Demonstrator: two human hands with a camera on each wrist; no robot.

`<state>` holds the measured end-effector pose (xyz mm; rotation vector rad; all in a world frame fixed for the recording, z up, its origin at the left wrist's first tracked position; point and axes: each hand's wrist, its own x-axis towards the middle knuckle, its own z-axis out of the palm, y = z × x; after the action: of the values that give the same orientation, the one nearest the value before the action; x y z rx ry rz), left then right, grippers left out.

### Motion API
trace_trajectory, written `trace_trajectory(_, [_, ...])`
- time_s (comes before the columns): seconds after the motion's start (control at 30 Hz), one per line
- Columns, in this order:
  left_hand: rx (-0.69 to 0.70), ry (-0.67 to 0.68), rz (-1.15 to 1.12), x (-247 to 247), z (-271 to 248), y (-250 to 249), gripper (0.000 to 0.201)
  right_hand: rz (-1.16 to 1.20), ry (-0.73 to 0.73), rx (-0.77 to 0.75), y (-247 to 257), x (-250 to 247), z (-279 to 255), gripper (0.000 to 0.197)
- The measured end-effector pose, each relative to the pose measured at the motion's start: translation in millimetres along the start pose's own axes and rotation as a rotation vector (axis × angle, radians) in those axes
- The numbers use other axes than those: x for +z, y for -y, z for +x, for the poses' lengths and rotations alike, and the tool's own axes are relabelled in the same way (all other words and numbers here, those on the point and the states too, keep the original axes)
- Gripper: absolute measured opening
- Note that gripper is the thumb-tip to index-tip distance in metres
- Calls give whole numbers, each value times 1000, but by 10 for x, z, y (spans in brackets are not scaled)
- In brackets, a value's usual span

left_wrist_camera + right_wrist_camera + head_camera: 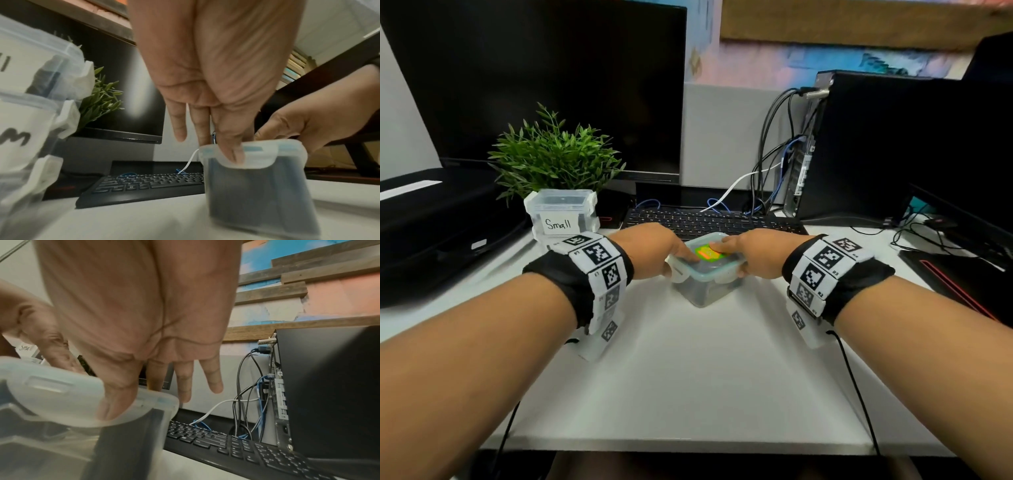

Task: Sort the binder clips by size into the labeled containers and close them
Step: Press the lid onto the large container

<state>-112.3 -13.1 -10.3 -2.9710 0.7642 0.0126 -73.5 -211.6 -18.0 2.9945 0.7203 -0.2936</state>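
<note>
Container (702,287) upright, seemingly corner toward viewer

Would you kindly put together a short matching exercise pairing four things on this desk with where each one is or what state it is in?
Things:
1. Container labeled Small
2. Clear container with lid
3. Monitor
4. Keyboard

Places or states:
A. Screen dark, at the back of the desk
B. Stacked in front of the potted plant
C. Pressed from both sides by the left hand and right hand
D. Lying just behind the hands

Pairs: 1-B, 2-C, 3-A, 4-D
</note>
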Motion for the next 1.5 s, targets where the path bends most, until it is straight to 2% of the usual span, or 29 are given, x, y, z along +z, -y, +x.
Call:
trace_trajectory(0.07, [16, -15, 41, 1, 60, -1, 51, -13, -4, -19, -28, 14, -3, 67])
trace_trajectory(0.2, [26, -15, 96, 4, 155, 6, 51, 113, 71, 6, 41, -2, -74, 90])
trace_trajectory(0.37, [25, -71, 91, 39, 218, 30, 51, 123, -8, 113, 300, 151, 23, 101])
trace_trajectory(0.53, [36, -97, 34, 140, 184, 171, 44, 115, -87, 167, 346, 224, 83, 102])
trace_trajectory(0.67, [-10, -73, 13, 143, 179, 272, 49, 90, -124, 194, 408, 245, 134, 91])
trace_trajectory(0.8, [-12, -84, 15, 151, 209, 229, 45, 46, -139, 174, 416, 234, 146, 82])
trace_trajectory(1.07, [-10, -186, 151, 164, 235, 134, 39, 56, -151, 73, 285, 196, 109, 56])
trace_trajectory(1.37, [-8, -190, 179, 181, 272, 59, 38, 74, -139, 42, 277, 167, 72, 58])
trace_trajectory(1.5, [-10, -187, 230, 175, 300, -24, 37, 92, -153, 24, 247, 162, 68, 51])
